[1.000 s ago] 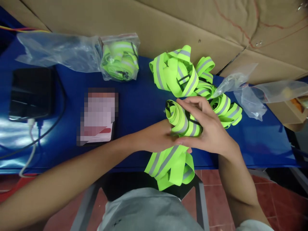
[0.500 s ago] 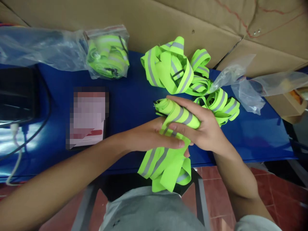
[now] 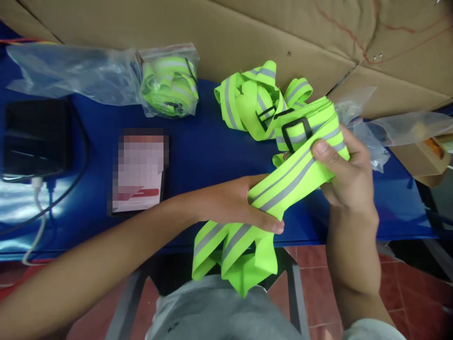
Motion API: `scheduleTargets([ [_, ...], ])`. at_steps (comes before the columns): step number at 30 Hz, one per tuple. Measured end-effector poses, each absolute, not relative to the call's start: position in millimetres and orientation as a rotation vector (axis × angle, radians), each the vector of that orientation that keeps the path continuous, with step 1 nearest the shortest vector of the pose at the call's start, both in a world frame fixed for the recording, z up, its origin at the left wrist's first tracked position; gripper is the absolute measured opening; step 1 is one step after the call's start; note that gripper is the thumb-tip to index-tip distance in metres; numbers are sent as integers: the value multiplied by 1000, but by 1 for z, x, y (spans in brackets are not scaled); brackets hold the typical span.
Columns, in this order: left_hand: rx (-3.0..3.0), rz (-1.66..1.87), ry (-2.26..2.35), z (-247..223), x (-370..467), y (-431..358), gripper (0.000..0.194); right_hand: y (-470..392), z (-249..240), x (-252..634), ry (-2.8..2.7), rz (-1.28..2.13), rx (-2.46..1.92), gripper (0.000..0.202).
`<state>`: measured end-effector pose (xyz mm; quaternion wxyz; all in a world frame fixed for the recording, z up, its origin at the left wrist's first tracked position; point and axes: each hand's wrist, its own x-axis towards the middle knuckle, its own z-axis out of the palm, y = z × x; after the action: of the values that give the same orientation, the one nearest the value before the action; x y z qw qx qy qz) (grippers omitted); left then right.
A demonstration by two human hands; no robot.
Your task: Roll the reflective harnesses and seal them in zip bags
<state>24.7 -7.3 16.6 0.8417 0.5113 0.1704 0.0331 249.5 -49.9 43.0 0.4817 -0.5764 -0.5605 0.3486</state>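
Observation:
A neon-yellow reflective strap (image 3: 283, 189) with grey stripes stretches between my two hands. My right hand (image 3: 343, 165) is closed around its folded upper part, thumb on top, where black buckles (image 3: 296, 134) show. Lower down, my left hand (image 3: 244, 203) grips the strap with the thumb across it; its other fingers are mostly hidden. Loose loops of the strap hang below my left hand, over the table's front edge. Behind the held bundle lies a heap of similar reflective straps (image 3: 240, 101), partly covered by it.
A clear bag of coiled straps (image 3: 170, 87) sits at the back left by more plastic (image 3: 78, 75). A phone-like device with a blurred screen (image 3: 139, 172) and a black box with cables (image 3: 37, 139) lie left. Cardboard (image 3: 212, 33) borders the blue table (image 3: 198, 151); plastic bags (image 3: 406, 127) lie right.
My right hand has moved right and up with the bundle, drawing a length of strap taut from my left hand. The bundle has turned, so its buckles now show.

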Motion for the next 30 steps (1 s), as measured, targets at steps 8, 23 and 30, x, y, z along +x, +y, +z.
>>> scheduleTargets([
  [8,1379,126,595,15,15,12,43,-40,53,259,-916,1172,-1369,32],
  [23,1106,384,250,26,10,34,75,-54,50,244,-1270,824,-1333,35],
  [30,1094,282,320,20,29,13,51,-64,50,221,-1593,368,-1327,38],
])
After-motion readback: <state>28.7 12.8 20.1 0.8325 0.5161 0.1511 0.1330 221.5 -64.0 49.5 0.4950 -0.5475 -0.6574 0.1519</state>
